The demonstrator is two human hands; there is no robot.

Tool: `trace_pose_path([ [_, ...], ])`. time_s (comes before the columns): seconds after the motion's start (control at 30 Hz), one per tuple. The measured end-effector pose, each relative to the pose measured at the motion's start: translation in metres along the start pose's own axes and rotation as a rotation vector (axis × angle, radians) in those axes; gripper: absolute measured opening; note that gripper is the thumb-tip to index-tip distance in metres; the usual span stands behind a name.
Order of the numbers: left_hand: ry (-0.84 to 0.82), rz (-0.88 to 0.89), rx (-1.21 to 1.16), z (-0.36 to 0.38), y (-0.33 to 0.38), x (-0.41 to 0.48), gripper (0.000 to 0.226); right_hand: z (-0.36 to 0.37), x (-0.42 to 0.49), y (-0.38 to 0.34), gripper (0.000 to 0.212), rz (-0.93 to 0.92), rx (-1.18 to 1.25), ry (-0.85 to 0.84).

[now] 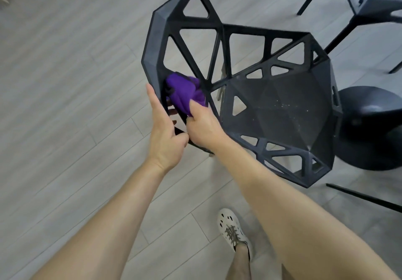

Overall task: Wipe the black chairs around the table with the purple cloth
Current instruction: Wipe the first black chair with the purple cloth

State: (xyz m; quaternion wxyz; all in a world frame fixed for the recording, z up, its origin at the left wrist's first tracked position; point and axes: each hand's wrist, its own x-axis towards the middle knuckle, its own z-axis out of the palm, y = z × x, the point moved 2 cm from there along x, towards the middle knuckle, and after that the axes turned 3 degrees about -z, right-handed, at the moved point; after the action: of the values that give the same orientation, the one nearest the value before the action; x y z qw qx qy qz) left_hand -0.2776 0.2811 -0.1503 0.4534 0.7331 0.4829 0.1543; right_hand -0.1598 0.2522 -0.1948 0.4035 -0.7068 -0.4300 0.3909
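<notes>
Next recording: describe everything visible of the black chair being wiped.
The black angular lattice chair looks like matt moulded plastic. It has a faceted solid seat speckled with pale dust, triangular cut-outs through the backrest and sides, and a leg glimpsed through them. It is seen from above, over the grey plank floor; whether it is tilted is unclear. The left hand grips the backrest rim. The right hand presses a bunched purple cloth against the rim's inner face.

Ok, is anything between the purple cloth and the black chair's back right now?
Nothing visible. The right hand holds the purple cloth directly against the backrest of the black chair; the left hand grips the rim beside it, not under the cloth.
</notes>
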Motion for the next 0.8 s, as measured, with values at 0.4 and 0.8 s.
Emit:
trace_pose_path([
  [0.4, -0.009, 0.006, 0.129, 0.002, -0.009, 0.003, 0.141, 0.007, -0.087, 0.066, 0.023, -0.012, -0.262, -0.091],
  [0.8, -0.021, -0.036, 0.209, 0.004, -0.008, 0.003, 0.156, -0.03, -0.096, 0.081, 0.06, 0.26, -0.213, 0.01],
])
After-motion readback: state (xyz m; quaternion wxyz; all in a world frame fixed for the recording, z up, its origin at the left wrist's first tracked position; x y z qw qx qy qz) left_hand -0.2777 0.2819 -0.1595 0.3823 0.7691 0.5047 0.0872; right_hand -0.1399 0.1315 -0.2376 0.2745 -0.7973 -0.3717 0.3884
